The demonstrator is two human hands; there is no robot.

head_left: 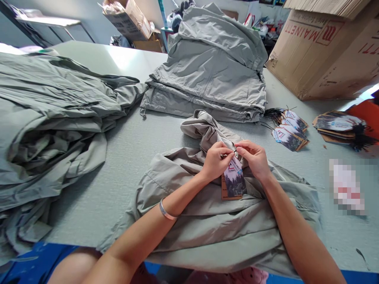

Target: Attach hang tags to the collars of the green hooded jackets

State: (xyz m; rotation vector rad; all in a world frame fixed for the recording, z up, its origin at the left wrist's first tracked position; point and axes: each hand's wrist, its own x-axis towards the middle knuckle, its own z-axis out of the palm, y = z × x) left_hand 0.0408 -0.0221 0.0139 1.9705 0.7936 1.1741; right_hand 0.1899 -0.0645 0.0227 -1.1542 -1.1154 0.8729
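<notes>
A grey-green jacket [213,225] lies crumpled on the table [124,157] in front of me. My left hand [216,161] and my right hand [255,157] meet above it, both pinching the thin black string of a hang tag. The hang tag [233,179] hangs between my hands, printed with a forest picture, with a brown card behind it. A silver bangle [166,211] is on my left wrist.
A folded stack of similar jackets [213,67] sits at the back centre, and a loose pile of jackets [50,118] lies on the left. Bundles of hang tags [288,128] lie to the right, with more tags [340,126] further right. A large cardboard box [325,47] stands at the back right.
</notes>
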